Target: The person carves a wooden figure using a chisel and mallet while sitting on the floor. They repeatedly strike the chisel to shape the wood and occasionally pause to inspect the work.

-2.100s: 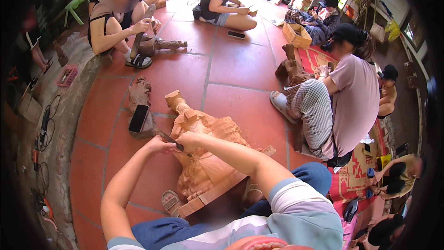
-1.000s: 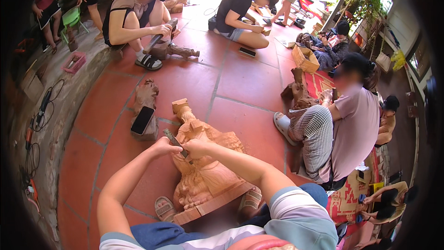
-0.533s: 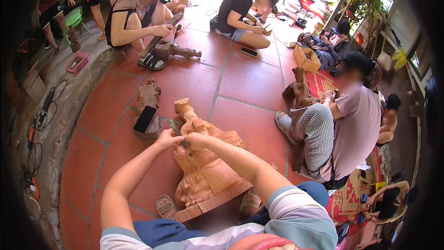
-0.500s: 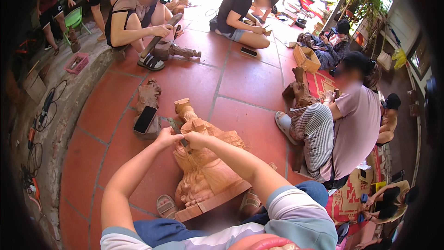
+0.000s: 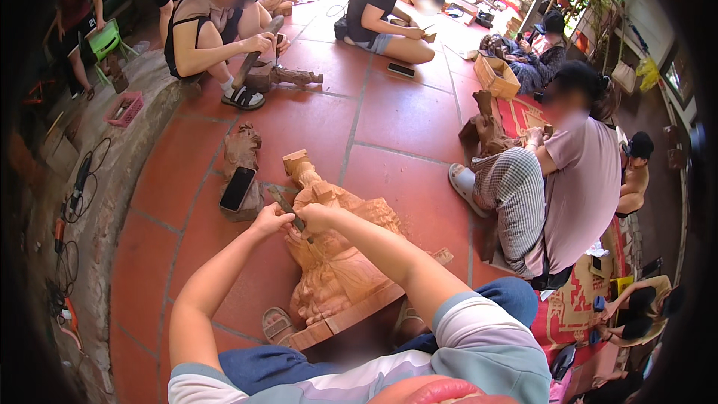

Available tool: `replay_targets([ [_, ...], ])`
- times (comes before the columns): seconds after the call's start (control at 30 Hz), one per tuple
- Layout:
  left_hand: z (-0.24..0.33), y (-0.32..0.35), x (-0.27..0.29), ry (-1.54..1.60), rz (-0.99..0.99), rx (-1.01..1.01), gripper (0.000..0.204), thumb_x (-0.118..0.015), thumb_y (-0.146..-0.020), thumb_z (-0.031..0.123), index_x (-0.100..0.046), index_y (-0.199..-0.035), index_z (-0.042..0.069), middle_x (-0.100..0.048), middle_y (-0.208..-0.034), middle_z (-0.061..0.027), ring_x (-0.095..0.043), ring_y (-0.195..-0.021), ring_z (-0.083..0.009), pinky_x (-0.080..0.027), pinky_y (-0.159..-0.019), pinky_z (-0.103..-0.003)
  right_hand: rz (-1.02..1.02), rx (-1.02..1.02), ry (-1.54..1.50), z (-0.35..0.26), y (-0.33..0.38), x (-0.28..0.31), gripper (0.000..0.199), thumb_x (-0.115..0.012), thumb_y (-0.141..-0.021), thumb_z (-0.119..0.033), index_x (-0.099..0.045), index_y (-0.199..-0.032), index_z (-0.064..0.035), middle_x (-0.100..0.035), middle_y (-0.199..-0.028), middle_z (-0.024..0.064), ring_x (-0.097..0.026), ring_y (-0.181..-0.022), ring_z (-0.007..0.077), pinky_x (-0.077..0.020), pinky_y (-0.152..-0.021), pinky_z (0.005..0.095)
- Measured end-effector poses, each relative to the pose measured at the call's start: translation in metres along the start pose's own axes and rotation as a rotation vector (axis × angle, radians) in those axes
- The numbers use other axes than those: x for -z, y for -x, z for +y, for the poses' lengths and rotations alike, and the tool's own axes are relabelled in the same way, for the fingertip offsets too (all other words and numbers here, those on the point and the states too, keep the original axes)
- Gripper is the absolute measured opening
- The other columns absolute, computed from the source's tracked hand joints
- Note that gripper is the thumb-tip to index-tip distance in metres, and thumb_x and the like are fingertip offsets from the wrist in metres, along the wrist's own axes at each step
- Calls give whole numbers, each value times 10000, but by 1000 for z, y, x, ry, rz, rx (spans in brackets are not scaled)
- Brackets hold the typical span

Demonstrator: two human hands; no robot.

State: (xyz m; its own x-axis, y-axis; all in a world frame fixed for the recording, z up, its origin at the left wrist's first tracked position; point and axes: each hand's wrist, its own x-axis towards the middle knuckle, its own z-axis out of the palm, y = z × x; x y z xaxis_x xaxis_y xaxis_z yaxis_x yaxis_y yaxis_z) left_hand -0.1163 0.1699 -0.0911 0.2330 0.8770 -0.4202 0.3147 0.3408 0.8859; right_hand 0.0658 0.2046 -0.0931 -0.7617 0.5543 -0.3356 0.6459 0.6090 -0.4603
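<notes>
A large light-brown wood carving (image 5: 340,265) lies on the tiles between my sandalled feet, its broad flat base near me and its narrow end pointing away. Across its left side runs a narrow, flat, grey-green file (image 5: 278,199). My left hand (image 5: 272,221) is closed on the file at the carving's left edge. Right beside it, my right hand (image 5: 317,218) is wrapped round the same file over the carved surface. My fingers hide part of the file, and where it touches the wood is hard to make out.
Left of the carving, a black phone (image 5: 237,188) rests on a darker carved wood piece (image 5: 241,148). Co-workers sit ahead and to the right with carvings. A wooden box (image 5: 496,77) stands at far right; a power tool (image 5: 78,183) and cables lie along the left ledge.
My hands and the file have shifted slightly along the carving, both still gripping. The whole view has moved a little. The co-worker at upper left has lowered their head.
</notes>
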Motion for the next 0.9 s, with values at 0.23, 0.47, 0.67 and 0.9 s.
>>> replay_targets([
  [0.23,14,-1,-2,-68,95,-28,237,-690,-801,190,-555,-910,30,-611,-804,-48,-608,-705,-126,-497,-605,-261,-17,-106,-304,-18,19,24,399,-733,-677,-205,-575,-1011,-54,-636,-826,112,-625,-755,242,-485,-675,353],
  [0.47,14,6,6,16,-208,9,251,-732,-752,222,-619,-877,35,-632,-815,-52,-605,-716,-130,-500,-635,-276,-68,11,-2,-25,29,15,432,-742,-659,-268,-605,-1010,-56,-647,-890,157,-615,-852,332,-483,-730,401],
  [0.67,14,1,8,-13,-102,-25,257,-731,-761,234,-628,-915,56,-644,-833,-37,-598,-711,-112,-505,-645,-270,5,23,-132,-7,12,5,489,-763,-631,-311,-605,-1019,-58,-642,-951,167,-602,-926,335,-479,-776,396],
  [0.9,2,10,2,80,-61,134,99,-630,-844,142,-573,-904,88,-629,-842,-12,-608,-762,-106,-500,-685,-262,17,-22,-216,-7,15,12,409,-734,-628,-271,-616,-969,-78,-655,-901,145,-624,-865,305,-489,-743,381],
])
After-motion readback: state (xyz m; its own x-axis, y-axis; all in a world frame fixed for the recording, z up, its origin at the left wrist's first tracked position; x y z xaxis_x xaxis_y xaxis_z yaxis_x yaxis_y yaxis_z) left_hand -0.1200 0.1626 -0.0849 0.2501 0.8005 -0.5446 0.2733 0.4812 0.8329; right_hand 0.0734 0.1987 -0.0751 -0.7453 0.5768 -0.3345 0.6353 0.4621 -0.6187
